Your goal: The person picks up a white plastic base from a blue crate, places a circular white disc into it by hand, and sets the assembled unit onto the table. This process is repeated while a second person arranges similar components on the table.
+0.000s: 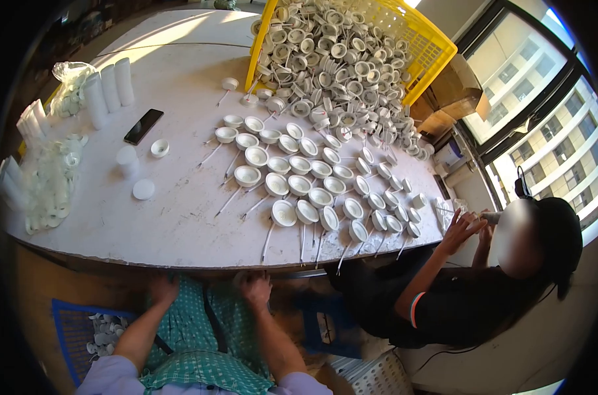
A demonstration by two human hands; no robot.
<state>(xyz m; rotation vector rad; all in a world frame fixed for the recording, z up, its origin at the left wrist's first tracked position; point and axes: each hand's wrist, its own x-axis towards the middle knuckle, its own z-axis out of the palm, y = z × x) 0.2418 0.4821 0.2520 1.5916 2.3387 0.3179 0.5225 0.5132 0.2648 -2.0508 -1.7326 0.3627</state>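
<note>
My left hand (pixel 164 288) is low at the table's front edge, against the left side of the green dotted apron (pixel 192 329); its fingers are blurred and partly hidden. On the apron's other side, my right hand (pixel 255 291) has its fingers curled closed by the cloth, and what they hold, if anything, cannot be made out. Neither hand touches the white cup-shaped lamp housings (pixel 284 213) with wires, which stand in rows on the table (pixel 180 217). Left of them lie a white round cap (pixel 143 189), a small white ring-shaped part (pixel 159 148) and a short white cylinder (pixel 127 160).
A tipped yellow crate (pixel 437 46) spills many housings at the back. White tubes (pixel 108 89), bagged parts (pixel 52 184) and a phone (pixel 143 126) occupy the left. A blue basket (pixel 65 329) stands below left. At right, a person (pixel 457 296) holds a small object up.
</note>
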